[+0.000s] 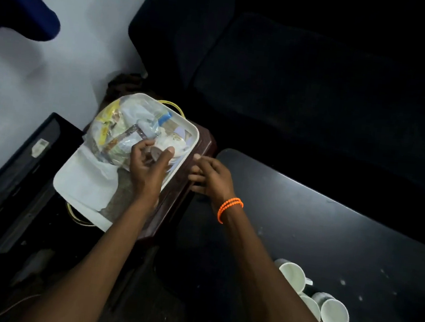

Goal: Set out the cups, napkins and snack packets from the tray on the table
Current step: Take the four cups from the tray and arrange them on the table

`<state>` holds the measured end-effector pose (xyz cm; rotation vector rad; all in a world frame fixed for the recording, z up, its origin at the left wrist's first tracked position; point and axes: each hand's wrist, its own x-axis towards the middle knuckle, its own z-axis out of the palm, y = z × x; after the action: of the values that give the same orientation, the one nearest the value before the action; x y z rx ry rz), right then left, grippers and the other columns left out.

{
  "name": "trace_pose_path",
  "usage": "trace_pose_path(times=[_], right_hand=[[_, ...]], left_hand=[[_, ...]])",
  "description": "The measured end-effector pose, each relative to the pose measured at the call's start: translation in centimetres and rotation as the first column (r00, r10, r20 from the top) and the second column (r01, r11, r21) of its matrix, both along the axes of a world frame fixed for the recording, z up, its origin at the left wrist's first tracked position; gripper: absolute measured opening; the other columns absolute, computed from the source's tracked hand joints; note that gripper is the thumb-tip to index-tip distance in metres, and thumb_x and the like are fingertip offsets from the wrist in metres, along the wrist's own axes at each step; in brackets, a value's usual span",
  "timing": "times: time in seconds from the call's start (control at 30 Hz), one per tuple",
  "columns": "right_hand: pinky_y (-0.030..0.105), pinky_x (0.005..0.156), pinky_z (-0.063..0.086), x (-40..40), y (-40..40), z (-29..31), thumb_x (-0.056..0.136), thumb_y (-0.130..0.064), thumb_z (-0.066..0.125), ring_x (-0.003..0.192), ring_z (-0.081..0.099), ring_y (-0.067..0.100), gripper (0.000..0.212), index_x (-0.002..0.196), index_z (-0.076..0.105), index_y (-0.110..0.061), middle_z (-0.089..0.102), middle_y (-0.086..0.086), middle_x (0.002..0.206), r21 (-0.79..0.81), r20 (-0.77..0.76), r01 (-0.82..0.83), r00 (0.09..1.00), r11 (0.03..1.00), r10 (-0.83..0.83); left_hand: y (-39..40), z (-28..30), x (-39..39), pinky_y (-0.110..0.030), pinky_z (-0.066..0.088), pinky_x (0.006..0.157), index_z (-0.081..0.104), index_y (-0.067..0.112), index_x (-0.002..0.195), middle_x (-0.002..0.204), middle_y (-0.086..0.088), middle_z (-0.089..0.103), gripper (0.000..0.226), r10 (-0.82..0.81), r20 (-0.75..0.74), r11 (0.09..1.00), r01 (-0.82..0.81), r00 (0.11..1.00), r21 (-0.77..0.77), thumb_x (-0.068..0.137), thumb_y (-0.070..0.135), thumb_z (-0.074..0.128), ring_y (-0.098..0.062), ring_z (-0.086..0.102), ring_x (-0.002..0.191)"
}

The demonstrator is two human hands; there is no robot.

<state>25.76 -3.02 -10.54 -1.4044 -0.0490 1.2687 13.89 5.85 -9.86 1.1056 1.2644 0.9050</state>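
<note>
Left hand (150, 165) grips cup (167, 144) in tray (78, 180); right hand (211, 177) loosely curled, empty

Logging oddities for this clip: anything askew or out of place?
Yes. The three cups on the table lie tipped on their sides, bunched at its near edge. The tray sits skewed on a small stand.

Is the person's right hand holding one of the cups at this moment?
No, the right hand rests empty beside the tray; the left hand grips a cup.
</note>
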Motion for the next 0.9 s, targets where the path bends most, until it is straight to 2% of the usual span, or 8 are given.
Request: trace_pose_path(times=[0.07,0.13,0.3,0.37,0.5,0.57,0.67,0.9], right_hand=[[0.029,0.061,0.056,0.5,0.1,0.5,0.080,-0.051,0.076,0.078,0.068,0.014,0.040,0.104,0.071,-0.020,0.071,0.001,0.090,0.055,-0.010,0.004,1.000,0.998,-0.003],[0.030,0.065,0.058,1.5,-0.5,0.7,0.078,-0.052,0.078,0.086,0.073,0.016,0.044,0.107,0.073,-0.019,0.077,0.003,0.100,0.068,0.028,0.015,0.999,0.998,-0.017],[0.035,0.077,0.059,6.2,-6.2,0.1,0.078,-0.025,0.084,0.095,0.071,0.023,0.048,0.119,0.069,-0.005,0.074,0.020,0.113,-0.065,0.208,0.110,0.973,0.992,-0.095],[0.037,0.085,0.058,8.1,-9.5,-0.4,0.074,-0.015,0.086,0.099,0.070,0.026,0.053,0.120,0.066,-0.002,0.073,0.017,0.113,-0.150,0.343,0.124,0.937,0.981,-0.066],[0.011,0.062,0.045,10.2,-16.8,-1.3,0.060,-0.014,0.091,0.077,0.059,0.013,0.054,0.105,0.062,-0.009,0.065,0.001,0.093,-0.347,0.574,0.218,0.819,0.912,0.023],[0.018,0.062,0.044,10.9,-20.3,-2.1,0.055,-0.014,0.091,0.078,0.056,0.019,0.055,0.098,0.058,-0.008,0.063,0.007,0.092,-0.391,0.654,0.287,0.755,0.874,0.044],[0.033,0.074,0.046,11.1,-24.7,-3.2,0.053,-0.013,0.091,0.085,0.055,0.025,0.051,0.091,0.056,-0.013,0.059,0.009,0.094,-0.432,0.716,0.373,0.695,0.821,0.061],[0.026,0.074,0.044,10.5,-30.1,-4.5,0.058,-0.022,0.084,0.080,0.054,0.019,0.045,0.095,0.060,-0.020,0.059,0.002,0.099,-0.548,0.687,0.387,0.714,0.741,0.135]], left_hand=[[-1.5,0.1,0.4,-0.051,0.062,0.088,0.064,0.035,0.110,0.125,-0.013,0.071,0.039,-0.065,0.082,0.998,0.065,0.995,0.001,0.080,0.022,0.086,-0.035,0.071,0.115],[-3.4,0.3,1.4,-0.040,0.062,0.087,0.063,0.031,0.114,0.120,-0.004,0.075,0.043,-0.174,0.125,0.984,0.178,0.977,-0.017,0.080,0.020,0.085,-0.027,0.074,0.111],[-8.3,-1.0,5.8,-0.024,0.059,0.086,0.054,0.019,0.124,0.117,0.000,0.074,0.059,-0.456,0.063,0.883,0.460,0.888,-0.096,0.078,0.001,0.086,-0.011,0.074,0.107],[-10.5,-1.6,7.6,-0.025,0.059,0.089,0.051,0.020,0.132,0.122,0.000,0.071,0.070,-0.590,-0.006,0.797,0.581,0.808,-0.164,0.076,0.000,0.088,-0.009,0.073,0.106],[-15.9,-3.1,11.2,-0.028,0.057,0.095,0.058,0.031,0.128,0.121,0.003,0.072,0.070,-0.787,-0.099,0.615,0.762,0.609,-0.204,0.075,-0.007,0.081,-0.015,0.071,0.110],[-19.4,-3.6,13.1,-0.032,0.057,0.099,0.063,0.031,0.128,0.122,0.006,0.073,0.066,-0.859,-0.144,0.512,0.839,0.492,-0.183,0.073,-0.004,0.075,-0.012,0.071,0.112],[-23.8,-4.1,15.2,-0.039,0.055,0.104,0.061,0.024,0.138,0.130,0.002,0.072,0.073,-0.906,-0.247,0.391,0.902,0.343,-0.182,0.069,0.000,0.068,-0.017,0.069,0.119],[-28.3,-5.1,16.3,-0.041,0.053,0.107,0.054,0.021,0.145,0.140,-0.001,0.064,0.076,-0.931,-0.349,0.198,0.950,0.105,-0.243,0.073,-0.001,0.066,-0.021,0.063,0.127]])
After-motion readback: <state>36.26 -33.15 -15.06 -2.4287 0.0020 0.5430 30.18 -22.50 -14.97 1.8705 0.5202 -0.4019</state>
